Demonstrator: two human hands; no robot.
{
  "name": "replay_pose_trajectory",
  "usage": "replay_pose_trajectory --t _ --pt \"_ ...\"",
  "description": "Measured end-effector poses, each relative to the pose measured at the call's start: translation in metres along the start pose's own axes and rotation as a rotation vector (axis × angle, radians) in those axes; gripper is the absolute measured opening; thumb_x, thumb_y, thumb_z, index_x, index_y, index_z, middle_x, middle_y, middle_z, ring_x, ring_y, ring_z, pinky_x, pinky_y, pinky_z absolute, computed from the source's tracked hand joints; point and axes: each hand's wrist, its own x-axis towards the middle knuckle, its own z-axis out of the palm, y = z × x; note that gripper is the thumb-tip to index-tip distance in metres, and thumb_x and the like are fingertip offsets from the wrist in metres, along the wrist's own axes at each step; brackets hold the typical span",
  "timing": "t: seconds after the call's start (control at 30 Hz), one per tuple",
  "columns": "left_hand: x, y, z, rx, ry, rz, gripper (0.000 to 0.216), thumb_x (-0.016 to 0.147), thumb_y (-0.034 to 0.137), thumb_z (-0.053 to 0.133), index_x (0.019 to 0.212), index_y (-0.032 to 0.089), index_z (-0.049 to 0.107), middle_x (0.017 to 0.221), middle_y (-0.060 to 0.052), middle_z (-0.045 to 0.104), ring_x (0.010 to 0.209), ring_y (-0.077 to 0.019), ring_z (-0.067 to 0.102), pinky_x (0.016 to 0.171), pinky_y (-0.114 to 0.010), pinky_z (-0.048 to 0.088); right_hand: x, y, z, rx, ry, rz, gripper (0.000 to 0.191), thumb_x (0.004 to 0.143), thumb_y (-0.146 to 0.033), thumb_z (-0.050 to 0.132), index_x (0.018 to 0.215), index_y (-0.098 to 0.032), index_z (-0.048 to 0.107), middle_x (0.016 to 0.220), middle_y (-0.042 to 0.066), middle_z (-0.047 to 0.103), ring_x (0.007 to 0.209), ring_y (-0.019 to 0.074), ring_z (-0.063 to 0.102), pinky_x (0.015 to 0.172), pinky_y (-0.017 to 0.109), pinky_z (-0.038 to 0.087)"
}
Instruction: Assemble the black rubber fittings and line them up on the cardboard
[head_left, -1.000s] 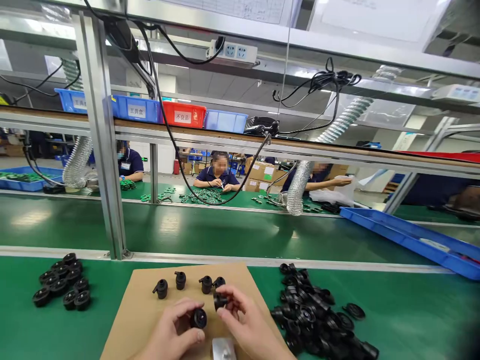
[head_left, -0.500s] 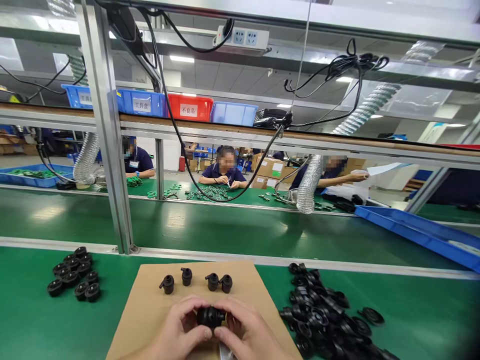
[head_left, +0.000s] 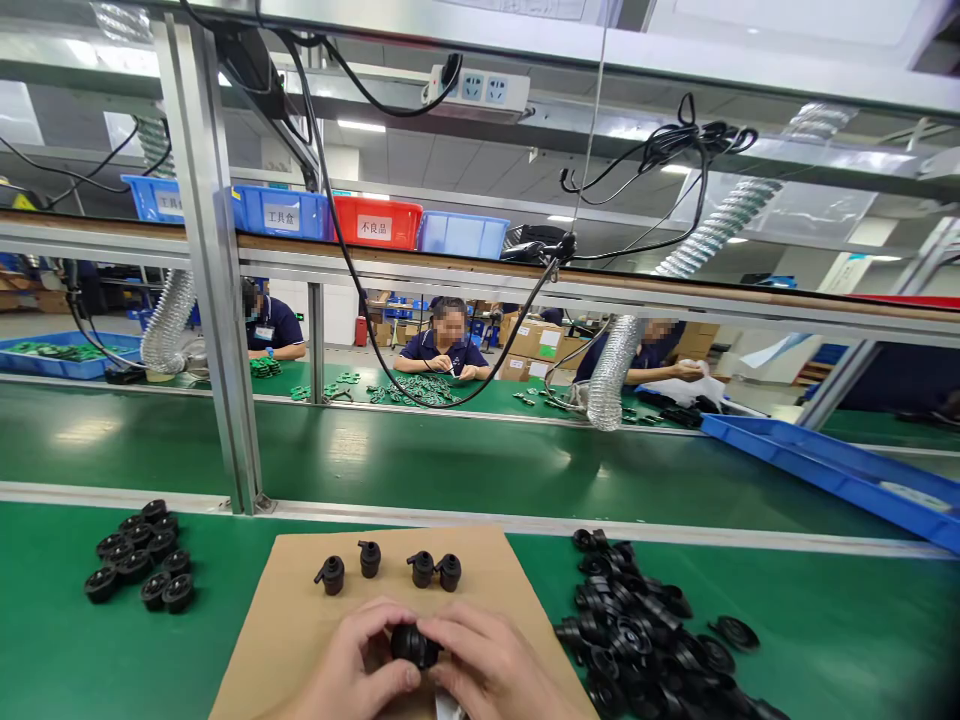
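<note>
Over the cardboard sheet (head_left: 300, 610), my left hand (head_left: 360, 660) is closed on a round black plastic part (head_left: 409, 645), thumb below and fingers above. From the right, my right hand (head_left: 484, 655) also grips this part, its fingers covering the spouted end. A small pale object (head_left: 448, 705), partly hidden, shows under my right hand; its kind is unclear. Several black spouted parts (head_left: 422, 569) stand upright in a loose row on the cardboard, just beyond my hands.
Several round black caps (head_left: 135, 563) lie on the green table at left. A heap of loose black parts (head_left: 637, 630) is at right. Beyond are a metal post (head_left: 214, 270), a blue tray (head_left: 817, 465), a hanging cable (head_left: 360, 280) and co-workers (head_left: 442, 345) across the bench.
The black part has turned between my hands, and my right fingers now cover its narrow end. The view has shifted slightly. Spouted parts on the cardboard keep their places.
</note>
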Motion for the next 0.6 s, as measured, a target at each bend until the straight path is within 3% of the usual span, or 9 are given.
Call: replay_pose_trajectory --t 0.13,0.23,0.43,0.6 --pt "0.004 -0.012 0.001 -0.068 -0.038 0.031 0.061 0.078 0.070 0.088 0.112 0.020 0.083 0.101 -0.011 0.076 0.094 -0.0269 0.069 0.084 -0.035 0.054 -0.003 0.012 0.006 -0.090 -0.017 -0.023 0.034 0.111 -0.033 0.060 0.144 -0.031 0.070 0.116 0.010 0.079 0.099 0.0284 0.075 0.083 0.037 0.061" --pt "0.006 -0.017 0.001 -0.075 -0.063 0.038 0.061 0.080 0.072 0.085 0.113 0.020 0.083 0.102 -0.012 0.076 0.094 -0.0277 0.070 0.083 -0.036 0.056 -0.002 0.012 0.007 -0.126 -0.015 -0.006 0.039 0.105 -0.029 0.070 0.144 -0.031 0.071 0.114 0.009 0.080 0.097 0.0292 0.077 0.083 0.038 0.062" --pt "0.003 -0.014 -0.001 -0.144 -0.066 -0.061 0.054 0.081 0.062 0.089 0.120 0.024 0.083 0.119 -0.015 0.082 0.114 -0.0362 0.077 0.102 -0.048 0.062 0.001 -0.002 0.004 -0.107 -0.006 0.084 0.055 0.084 -0.013 0.086 0.136 -0.029 0.077 0.102 0.006 0.082 0.087 0.0279 0.077 0.081 0.036 0.062" --pt "-0.001 -0.021 -0.005 -0.235 -0.062 -0.116 0.058 0.080 0.057 0.093 0.128 0.024 0.082 0.132 -0.017 0.083 0.126 -0.0399 0.077 0.113 -0.056 0.060 -0.001 0.001 0.008 -0.068 0.042 0.071 0.051 0.091 -0.020 0.080 0.141 -0.029 0.074 0.108 0.008 0.083 0.092 0.0288 0.077 0.087 0.038 0.063"
